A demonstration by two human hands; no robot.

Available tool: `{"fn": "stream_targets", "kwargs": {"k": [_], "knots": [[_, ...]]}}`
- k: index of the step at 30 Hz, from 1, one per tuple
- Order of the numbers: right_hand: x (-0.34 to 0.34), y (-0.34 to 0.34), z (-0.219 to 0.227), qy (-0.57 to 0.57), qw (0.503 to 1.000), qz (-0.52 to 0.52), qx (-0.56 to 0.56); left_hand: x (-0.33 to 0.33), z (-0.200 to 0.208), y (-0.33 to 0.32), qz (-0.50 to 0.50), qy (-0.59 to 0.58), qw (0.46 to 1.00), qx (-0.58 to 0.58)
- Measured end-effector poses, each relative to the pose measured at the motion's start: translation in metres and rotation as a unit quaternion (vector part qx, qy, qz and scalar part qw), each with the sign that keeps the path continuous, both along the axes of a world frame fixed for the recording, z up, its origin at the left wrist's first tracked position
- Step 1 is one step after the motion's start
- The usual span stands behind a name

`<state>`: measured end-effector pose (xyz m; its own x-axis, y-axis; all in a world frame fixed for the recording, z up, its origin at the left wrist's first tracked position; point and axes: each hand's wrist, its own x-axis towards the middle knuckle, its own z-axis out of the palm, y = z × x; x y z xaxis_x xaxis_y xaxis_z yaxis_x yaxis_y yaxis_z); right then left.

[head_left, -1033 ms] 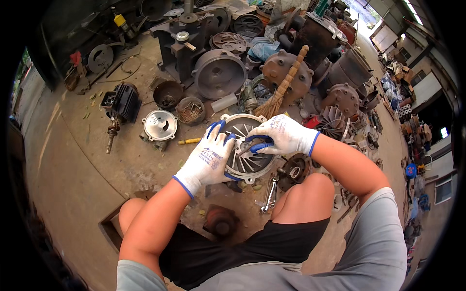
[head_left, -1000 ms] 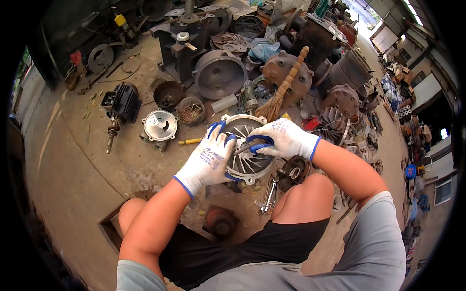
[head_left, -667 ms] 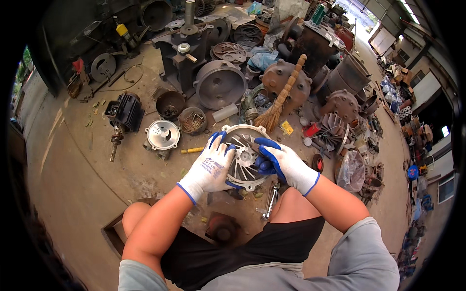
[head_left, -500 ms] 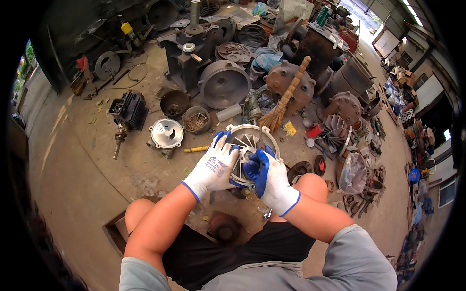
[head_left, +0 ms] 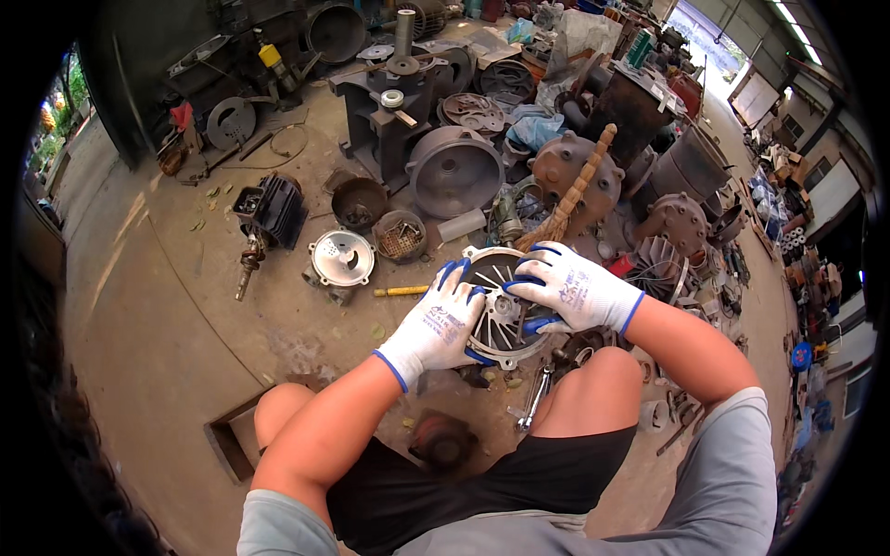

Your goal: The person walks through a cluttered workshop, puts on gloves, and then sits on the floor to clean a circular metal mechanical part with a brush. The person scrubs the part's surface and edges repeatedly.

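A round metal housing (head_left: 508, 360), with thin fins fanning out from a pale hub, is held tilted in front of my knees. My left hand (head_left: 434, 326), in a white glove with blue fingertips, grips its left rim, the thumb side toward the fins. On the opposite side is my right hand (head_left: 582, 289), gloved alike. Its fingers are bent over the upper right rim and reach in toward the hub; its blue thumb lies lower, across the inner edge. Whether a small piece sits beneath those fingers is hidden.
A ratchet wrench (head_left: 535, 398) lies by my right knee. Beyond the housing stand a straw broom (head_left: 586, 176) and a large grey casing (head_left: 456, 171). A yellow rod (head_left: 401, 290), a pierced metal disc (head_left: 342, 259) and a black motor (head_left: 272, 208) rest on the floor to the left.
My right hand has turned and lifted from its fist over the fins to lie across the housing's right rim, its elbow swinging outward. My left hand keeps its hold. The whole view has shifted slightly.
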<state>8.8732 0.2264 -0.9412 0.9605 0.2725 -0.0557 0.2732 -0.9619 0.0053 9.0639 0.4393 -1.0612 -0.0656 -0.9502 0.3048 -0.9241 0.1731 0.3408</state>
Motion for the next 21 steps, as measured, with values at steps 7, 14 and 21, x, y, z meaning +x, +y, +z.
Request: {"fn": "stream_targets", "kwargs": {"k": [7, 14, 21], "knots": [[0.013, 0.014, -0.027, -0.009, 0.992, -0.122, -0.039, 0.000, 0.002, 0.000, -0.004, -0.005, 1.000, 0.007], [0.015, 0.097, -0.035, -0.059, 0.884, -0.463, 0.026, 0.003, 0.005, 0.003, 0.004, -0.016, 1.000, 0.014], [-0.004, 0.017, -0.042, -0.014, 0.948, -0.269, 0.170, -0.001, 0.003, -0.011, -0.007, -0.001, 1.000, -0.002]]}}
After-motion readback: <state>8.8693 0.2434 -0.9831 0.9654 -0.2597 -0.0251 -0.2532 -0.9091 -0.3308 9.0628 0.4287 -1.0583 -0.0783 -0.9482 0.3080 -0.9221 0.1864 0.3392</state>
